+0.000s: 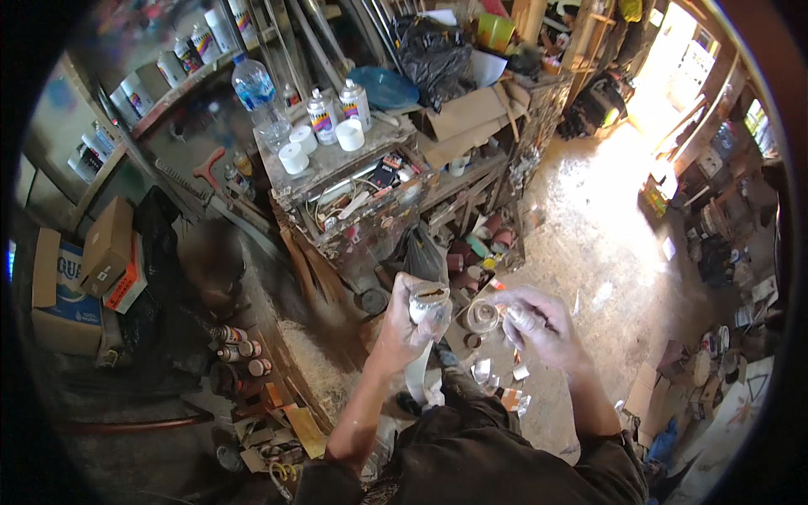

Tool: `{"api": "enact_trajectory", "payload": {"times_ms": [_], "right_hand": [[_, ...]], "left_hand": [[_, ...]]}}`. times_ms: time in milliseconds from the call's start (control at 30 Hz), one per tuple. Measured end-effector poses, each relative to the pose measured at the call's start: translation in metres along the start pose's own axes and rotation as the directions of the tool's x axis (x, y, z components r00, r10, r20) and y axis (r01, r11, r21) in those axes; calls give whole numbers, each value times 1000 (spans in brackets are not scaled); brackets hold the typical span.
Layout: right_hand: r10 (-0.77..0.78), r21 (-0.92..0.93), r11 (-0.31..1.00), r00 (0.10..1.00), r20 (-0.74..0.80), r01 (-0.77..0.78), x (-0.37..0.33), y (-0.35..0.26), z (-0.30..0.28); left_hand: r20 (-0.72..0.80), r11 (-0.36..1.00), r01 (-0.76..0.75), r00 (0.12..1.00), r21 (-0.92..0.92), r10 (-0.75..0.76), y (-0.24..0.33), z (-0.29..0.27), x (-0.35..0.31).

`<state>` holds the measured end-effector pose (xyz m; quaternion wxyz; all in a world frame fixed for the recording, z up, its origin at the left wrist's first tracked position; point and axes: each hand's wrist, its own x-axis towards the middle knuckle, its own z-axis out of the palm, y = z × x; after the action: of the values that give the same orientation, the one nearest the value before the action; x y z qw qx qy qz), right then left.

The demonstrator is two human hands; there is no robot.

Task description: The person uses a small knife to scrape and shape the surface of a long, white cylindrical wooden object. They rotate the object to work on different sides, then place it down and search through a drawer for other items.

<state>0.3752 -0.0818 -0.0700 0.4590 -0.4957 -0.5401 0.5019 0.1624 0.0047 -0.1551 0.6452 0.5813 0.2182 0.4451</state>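
Note:
My left hand (412,324) is closed round a pale pipe-like piece (417,374). Its upper end shows a ragged, brownish opening, and its lower part hangs below my fist toward my legs. What lies inside my grip is hidden by my fingers. Just to the right, my right hand (539,324) pinches a roll of clear tape (482,316) by its edge, with the ring facing up. A small gap separates the roll from the pale piece. Both hands look dusty with white powder.
Ahead stands a worn cabinet (370,227) with an open drawer of small tools. Spray cans (321,118), white cups (293,158) and a plastic bottle (255,88) stand on top. Cardboard boxes (67,295) are at left. Scraps litter the floor (581,252); bright light enters at far right.

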Motion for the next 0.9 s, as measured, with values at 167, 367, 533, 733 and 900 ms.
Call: {"api": "enact_trajectory", "payload": {"times_ms": [167,367,533,733,900], "right_hand": [[-64,-289,950,979,194,119,-14,-75,11],[-80,-767,622,987,138,158,-20,-118,34],[-72,-656,708,951,300,261,-21,-113,27],[-176,-503,852,984,-14,145,40,-15,-7],[-3,-628,772,988,154,100,137,74,-37]], "left_hand": [[196,963,68,981,-262,-16,45,18,2],[267,960,-32,957,-278,109,51,37,-10],[227,993,-53,971,-109,77,43,35,-19],[-131,977,-120,981,178,144,15,-4,-53],[-344,890,-56,910,453,233,-21,-40,-64]]}}
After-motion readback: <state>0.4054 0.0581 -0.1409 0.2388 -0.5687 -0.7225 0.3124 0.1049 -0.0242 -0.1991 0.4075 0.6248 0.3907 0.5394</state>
